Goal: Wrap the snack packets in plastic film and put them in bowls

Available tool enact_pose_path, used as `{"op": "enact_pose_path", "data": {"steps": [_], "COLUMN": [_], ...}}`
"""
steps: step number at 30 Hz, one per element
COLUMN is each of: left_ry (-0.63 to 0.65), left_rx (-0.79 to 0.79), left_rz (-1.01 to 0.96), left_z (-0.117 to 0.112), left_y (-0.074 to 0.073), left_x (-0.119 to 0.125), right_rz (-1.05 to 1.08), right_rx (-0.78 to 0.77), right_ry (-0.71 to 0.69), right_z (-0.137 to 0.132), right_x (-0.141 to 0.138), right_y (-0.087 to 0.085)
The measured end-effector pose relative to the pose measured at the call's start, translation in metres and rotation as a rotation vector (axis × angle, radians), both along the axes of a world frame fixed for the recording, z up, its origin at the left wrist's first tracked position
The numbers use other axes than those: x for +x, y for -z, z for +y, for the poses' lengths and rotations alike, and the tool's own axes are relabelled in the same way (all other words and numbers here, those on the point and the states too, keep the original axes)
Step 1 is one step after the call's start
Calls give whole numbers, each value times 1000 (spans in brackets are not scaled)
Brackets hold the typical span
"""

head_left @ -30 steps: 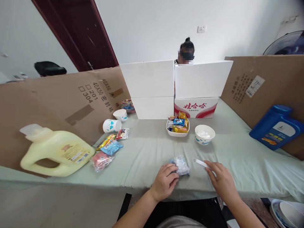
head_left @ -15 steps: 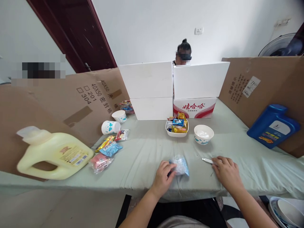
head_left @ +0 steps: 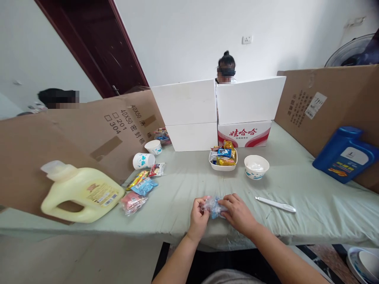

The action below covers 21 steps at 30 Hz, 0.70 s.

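A crinkled clear-and-blue plastic packet [head_left: 215, 206] lies between my hands near the table's front edge. My left hand [head_left: 200, 215] pinches its left end, thumb against fingers. On the packet's right side, my right hand [head_left: 238, 213] is closed over it, its fingertips partly hiding the plastic. To the right, a white utility knife [head_left: 276, 204] rests on the cloth, touched by neither hand. Beyond the packet stand a white dish [head_left: 222, 167] heaped with wrapped snacks and a white paper bowl [head_left: 256, 167] with clear plastic inside.
At left lie a pale yellow jug [head_left: 83, 193], several snack packets [head_left: 144, 186] and two paper bowls [head_left: 143, 161]. White boxes [head_left: 189, 136] stand at the back, and a blue bottle [head_left: 345, 156] leans at right. Cardboard [head_left: 74, 134] walls both sides. People are visible beyond.
My right hand has let go of the utility knife and moved left onto the packet. My left hand now pinches the packet's end. The view has shifted slightly.
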<state>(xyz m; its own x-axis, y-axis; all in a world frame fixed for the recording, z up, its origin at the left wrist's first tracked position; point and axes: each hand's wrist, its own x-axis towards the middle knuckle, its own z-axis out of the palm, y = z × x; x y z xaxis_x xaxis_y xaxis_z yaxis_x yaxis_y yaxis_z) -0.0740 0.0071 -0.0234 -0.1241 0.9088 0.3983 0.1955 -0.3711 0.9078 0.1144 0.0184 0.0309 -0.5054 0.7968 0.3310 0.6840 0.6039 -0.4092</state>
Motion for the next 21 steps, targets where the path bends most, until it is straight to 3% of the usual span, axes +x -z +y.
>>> {"op": "enact_pose_path", "data": {"steps": [3,6,9,13,15,17,21], "left_ry": [61,99,-10,-169,-259,-271,-7], "left_rx": [29,59,37,55,131,250,356], "left_rz": [115,282,337,213,160,231,697], "left_z": [0,1,1,0,0,2,14], "left_y": [-3,-8,-7,-5,-11,-24,-53], "left_x": [1,4,8,5,1,1,23], "right_rz": [62,164,214,201,210,228,142], "right_rx": [3,35,76,163,214,238,201], "right_ry": [-18,52,204,440,499,494,314], "right_z": [1,0,-4,-13,-16,-14,12], "right_x": [19,49,84,118,123,117,88], "right_y": [3,11,23,36,35,28,12]}}
